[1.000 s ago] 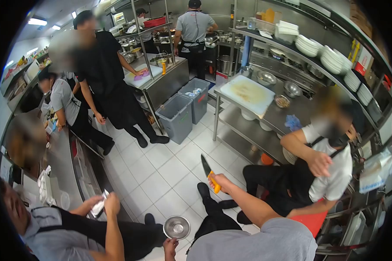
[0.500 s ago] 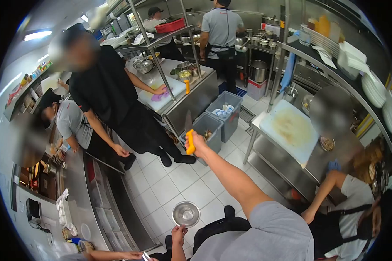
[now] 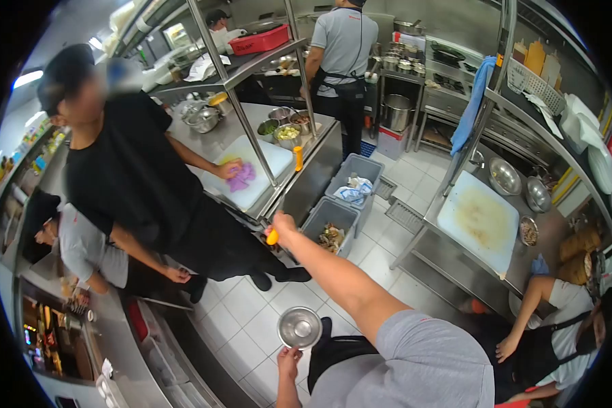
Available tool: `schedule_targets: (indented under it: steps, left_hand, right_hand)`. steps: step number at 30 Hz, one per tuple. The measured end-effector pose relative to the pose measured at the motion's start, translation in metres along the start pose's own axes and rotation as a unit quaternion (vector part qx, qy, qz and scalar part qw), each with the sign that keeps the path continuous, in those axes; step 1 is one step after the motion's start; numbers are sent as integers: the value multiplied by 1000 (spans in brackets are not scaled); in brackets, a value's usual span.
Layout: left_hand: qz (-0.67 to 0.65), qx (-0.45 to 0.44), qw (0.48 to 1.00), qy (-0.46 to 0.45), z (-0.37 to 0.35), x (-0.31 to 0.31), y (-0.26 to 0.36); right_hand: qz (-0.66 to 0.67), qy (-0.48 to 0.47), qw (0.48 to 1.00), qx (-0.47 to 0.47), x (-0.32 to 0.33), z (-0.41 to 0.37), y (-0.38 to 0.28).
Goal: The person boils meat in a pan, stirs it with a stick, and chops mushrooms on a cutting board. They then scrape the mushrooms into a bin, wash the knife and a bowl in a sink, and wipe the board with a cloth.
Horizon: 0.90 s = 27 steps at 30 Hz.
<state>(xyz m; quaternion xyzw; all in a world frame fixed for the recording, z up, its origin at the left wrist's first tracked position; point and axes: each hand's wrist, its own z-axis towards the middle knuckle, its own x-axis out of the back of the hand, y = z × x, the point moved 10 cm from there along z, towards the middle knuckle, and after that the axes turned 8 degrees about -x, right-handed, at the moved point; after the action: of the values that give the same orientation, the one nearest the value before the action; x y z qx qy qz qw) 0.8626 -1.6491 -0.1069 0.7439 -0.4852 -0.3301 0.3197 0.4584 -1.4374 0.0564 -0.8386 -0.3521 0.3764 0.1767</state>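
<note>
My right hand [image 3: 283, 228], at the end of my outstretched arm, is closed round the yellow handle of a knife [image 3: 272, 236]. Its blade points away from me, toward the edge of the steel counter, and is hard to make out. Low in the view, my left hand [image 3: 289, 360] grips the rim of a metal bowl [image 3: 300, 328] held above the floor. The bowl seems to have nothing in it. A co-worker in black presses a purple cloth [image 3: 240, 178] on a white cutting board [image 3: 275, 158], close to my knife hand.
Two grey bins [image 3: 355, 178] with scraps stand beyond my right arm. At right, a stained cutting board [image 3: 478, 221] lies on a steel table beside metal bowls [image 3: 504, 177]. Other co-workers stand at left, at back and at lower right. A shelf post [image 3: 250, 122] rises from the counter.
My right hand with the knife has moved left, nearer the counter edge and the co-worker in black. The bowl in my left hand appears slightly higher and to the right. My view has shifted.
</note>
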Motion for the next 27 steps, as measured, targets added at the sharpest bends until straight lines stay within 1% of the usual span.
schedule_targets:
  steps: [2, 5, 6, 7, 8, 9, 10, 11, 12, 14, 15, 16, 17, 18, 19, 20, 21, 22, 23, 24, 25, 26, 27]
  left_hand:
    - [19, 3, 1000, -23, 34, 7, 25]
    - [97, -13, 994, -53, 90, 7, 78]
    - [130, -19, 989, -66, 107, 4, 94]
    - [161, -34, 982, -91, 127, -1, 109]
    - [200, -42, 971, -125, 148, -5, 121]
    - [235, -51, 958, -156, 166, -12, 130]
    - [252, -53, 951, -169, 177, -24, 135]
    - [269, -57, 945, -177, 187, -34, 142]
    - [285, -63, 939, -181, 195, -47, 152]
    - [209, 1, 961, -183, 205, -82, 149]
    - [173, 37, 968, -180, 208, -101, 141]
    - [97, 70, 953, -278, 215, -134, 130]
    - [73, 85, 953, -282, 233, -149, 118]
    - [44, 95, 960, -260, 245, -164, 113]
    - [32, 118, 955, -271, 272, -172, 93]
    - [130, 130, 948, -260, 288, -189, 88]
    - [212, 58, 947, -234, 311, -209, 94]
    - [293, -12, 932, -211, 325, -227, 100]
    - [460, -159, 850, -203, 325, -256, 129]
    - [594, -301, 722, -187, 311, -292, 158]
    - [695, -431, 552, -164, 291, -323, 174]
    - [706, -487, 487, -165, 296, -341, 175]
    - [759, -471, 421, -155, 317, -352, 173]
  right_hand:
    - [45, 44, 998, 7, -17, 19, 14]
    - [147, 91, 985, 9, -64, 11, -2]
    - [152, 102, 983, 2, -77, 34, 0]
    - [162, 120, 979, 4, -86, 59, 3]
    - [187, 143, 972, 10, -94, 47, -6]
    - [187, 144, 972, 21, -103, 60, -7]
    - [149, 164, 975, 26, -106, 77, -8]
    - [75, 139, 987, 22, -108, 95, -6]
    - [-57, 165, 976, 129, -97, 94, -20]
    - [-188, 131, 948, 222, -76, 75, -35]
    - [-182, 74, 957, 215, -53, 52, -28]
    - [-137, -9, 979, 150, -29, 23, -6]
    - [-96, -80, 989, 74, -4, -6, 22]
    - [-95, -111, 988, 49, 33, -32, 40]
    - [-120, -93, 987, 56, 87, -55, 59]
    - [-153, -44, 983, 86, 148, -77, 73]
    - [-183, 27, 976, 113, 212, -100, 88]
    - [-195, 99, 965, 143, 277, -128, 108]
    - [-266, 252, 928, 64, 321, -184, 111]
    - [-227, 320, 919, 45, 368, -223, 129]
    - [-202, 385, 900, 33, 403, -266, 143]
    - [-248, 451, 857, 34, 419, -316, 144]
    - [-272, 509, 815, 56, 446, -349, 163]
